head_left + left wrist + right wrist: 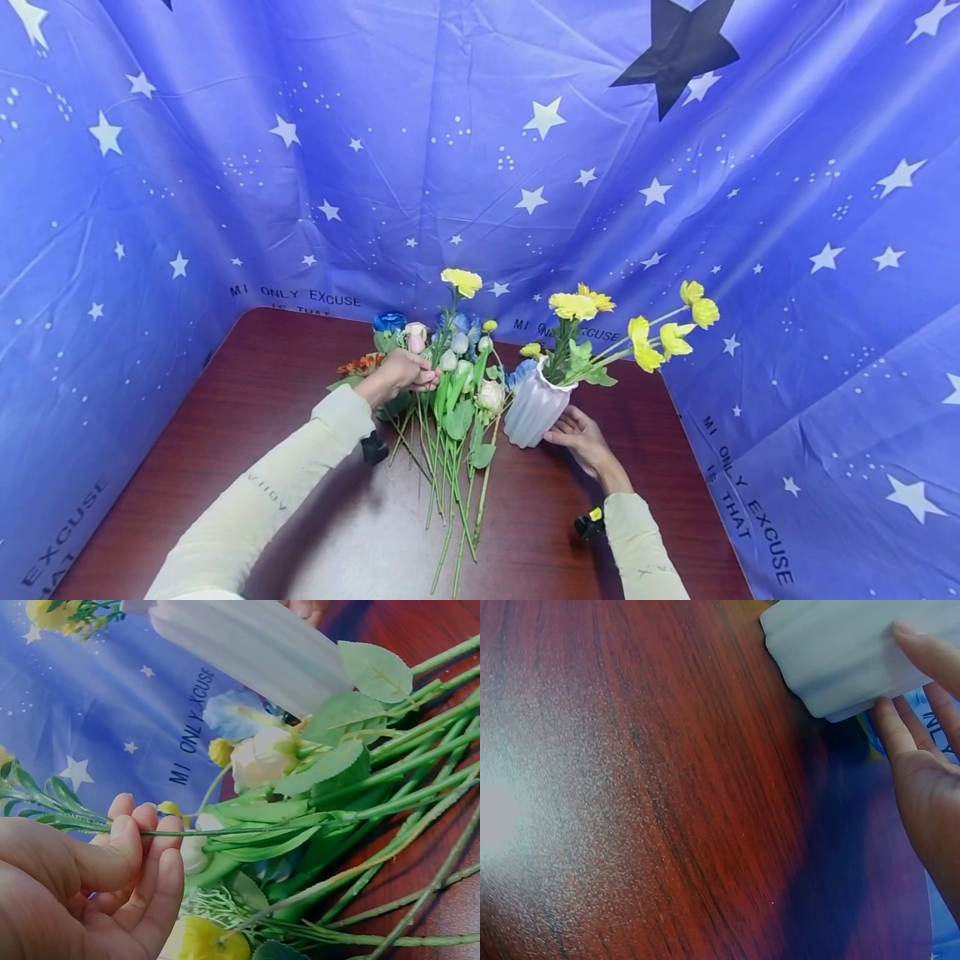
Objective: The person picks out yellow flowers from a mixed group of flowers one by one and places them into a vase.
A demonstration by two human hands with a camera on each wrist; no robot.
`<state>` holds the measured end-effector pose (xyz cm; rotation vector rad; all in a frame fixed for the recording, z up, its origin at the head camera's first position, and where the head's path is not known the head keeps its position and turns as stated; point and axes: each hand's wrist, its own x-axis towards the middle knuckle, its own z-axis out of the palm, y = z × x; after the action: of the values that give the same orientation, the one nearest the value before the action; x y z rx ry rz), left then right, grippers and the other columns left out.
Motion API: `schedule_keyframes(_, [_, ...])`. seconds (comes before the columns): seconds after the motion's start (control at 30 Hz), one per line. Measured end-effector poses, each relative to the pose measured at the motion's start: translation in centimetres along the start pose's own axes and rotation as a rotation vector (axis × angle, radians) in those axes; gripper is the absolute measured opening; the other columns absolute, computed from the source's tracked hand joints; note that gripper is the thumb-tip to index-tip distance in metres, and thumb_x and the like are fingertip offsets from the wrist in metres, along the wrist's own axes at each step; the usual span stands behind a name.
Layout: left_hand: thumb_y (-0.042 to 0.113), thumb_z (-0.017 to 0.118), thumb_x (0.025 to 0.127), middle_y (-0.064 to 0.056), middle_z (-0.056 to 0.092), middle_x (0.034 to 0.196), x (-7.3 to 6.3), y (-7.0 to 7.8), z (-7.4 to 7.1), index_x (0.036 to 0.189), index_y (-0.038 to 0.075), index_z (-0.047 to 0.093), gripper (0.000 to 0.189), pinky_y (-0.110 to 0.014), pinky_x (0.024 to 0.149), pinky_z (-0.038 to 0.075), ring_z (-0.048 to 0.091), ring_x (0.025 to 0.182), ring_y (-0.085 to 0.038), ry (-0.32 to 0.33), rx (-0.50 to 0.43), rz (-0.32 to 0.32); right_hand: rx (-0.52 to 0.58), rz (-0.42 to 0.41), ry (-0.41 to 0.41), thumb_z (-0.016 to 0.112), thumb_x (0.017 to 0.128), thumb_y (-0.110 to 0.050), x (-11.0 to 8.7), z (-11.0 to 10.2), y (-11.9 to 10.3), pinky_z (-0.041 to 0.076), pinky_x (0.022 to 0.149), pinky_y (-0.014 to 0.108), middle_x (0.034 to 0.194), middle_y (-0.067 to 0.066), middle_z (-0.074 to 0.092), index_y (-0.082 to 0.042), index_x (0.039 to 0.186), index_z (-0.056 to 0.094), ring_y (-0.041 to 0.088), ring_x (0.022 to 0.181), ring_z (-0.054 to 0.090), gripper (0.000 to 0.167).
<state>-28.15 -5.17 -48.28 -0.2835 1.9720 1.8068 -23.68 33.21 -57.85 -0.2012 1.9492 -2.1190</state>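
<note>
Between the left hand's (pixel 405 372) thumb and fingers is the thin green stem (pixel 196 832) of a yellow carnation (pixel 462 282), held upright above a pile of artificial flowers. The right hand (pixel 583 439) grips the lower side of a white ribbed vase (pixel 537 408), thumb on one side and fingers on the other in the right wrist view. The vase leans to the right. Another yellow carnation (pixel 572 307) and several yellow poppy-like blooms (pixel 645 343) stick out of its mouth. Beside the vase lies a cream rose (pixel 491 395) within the pile.
Long green stems (pixel 450 500) spread toward the front of the brown wooden table (pixel 300 350). Blue (pixel 389 322), orange (pixel 362 364) and pale pink flowers (pixel 416 336) lie around the left hand. A blue star-printed cloth (pixel 420 167) walls the back and sides.
</note>
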Motion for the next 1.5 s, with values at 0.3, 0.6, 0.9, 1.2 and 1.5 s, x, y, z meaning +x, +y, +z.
schedule_keyframes(0.3, [-0.005, 0.063, 0.097, -0.024, 0.071, 0.123, 0.2, 0.7, 0.5, 0.130, -0.009, 0.062, 0.034, -0.029, 0.083, 0.066, 0.075, 0.073, -0.014, -0.009, -0.013, 0.010, 0.003, 0.009, 0.020, 0.065, 0.082, 0.022, -0.2, 0.4, -0.4, 0.058, 0.097, 0.020, 0.120, -0.006, 0.066, 0.008, 0.143, 0.037, 0.005, 0.112, 0.066, 0.069])
schedule_keyframes(0.6, [-0.001, 0.065, 0.097, -0.021, 0.073, 0.117, -0.3, 1.2, 0.8, 0.125, -0.007, 0.067, 0.029, -0.035, 0.088, 0.065, 0.077, 0.079, -0.019, -0.043, 0.036, 0.063, -0.001, 0.006, 0.023, 0.065, 0.082, 0.022, -0.2, 0.3, -0.2, 0.057, 0.099, 0.019, 0.121, -0.004, 0.065, 0.011, 0.145, 0.035, 0.004, 0.113, 0.065, 0.070])
schedule_keyframes(0.9, [-0.004, 0.069, 0.092, -0.021, 0.075, 0.113, -0.6, 2.4, 1.1, 0.116, -0.007, 0.072, 0.024, -0.040, 0.096, 0.062, 0.078, 0.090, -0.024, -0.106, 0.056, 0.113, 0.006, 0.000, 0.011, 0.066, 0.083, 0.020, -0.1, 0.3, -0.2, 0.057, 0.098, 0.020, 0.121, -0.005, 0.065, 0.010, 0.143, 0.036, 0.006, 0.113, 0.066, 0.068])
schedule_keyframes(1.2, [-0.007, 0.068, 0.092, -0.023, 0.074, 0.115, -1.1, 4.0, 1.5, 0.119, -0.010, 0.069, 0.027, -0.028, 0.082, 0.066, 0.075, 0.102, -0.032, -0.150, 0.017, 0.105, 0.002, -0.007, -0.004, 0.065, 0.084, 0.021, -0.1, 0.1, 0.0, 0.057, 0.098, 0.020, 0.120, -0.005, 0.066, 0.007, 0.141, 0.039, 0.006, 0.113, 0.065, 0.065])
schedule_keyframes(1.5, [-0.007, 0.065, 0.094, -0.023, 0.073, 0.116, -1.3, 5.2, 1.1, 0.124, -0.012, 0.064, 0.031, -0.037, 0.095, 0.062, 0.077, 0.086, -0.021, -0.252, 0.058, 0.103, -0.003, 0.003, 0.002, 0.065, 0.084, 0.021, -0.1, 0.2, -0.2, 0.057, 0.098, 0.020, 0.120, -0.006, 0.066, 0.009, 0.143, 0.037, 0.005, 0.113, 0.065, 0.067])
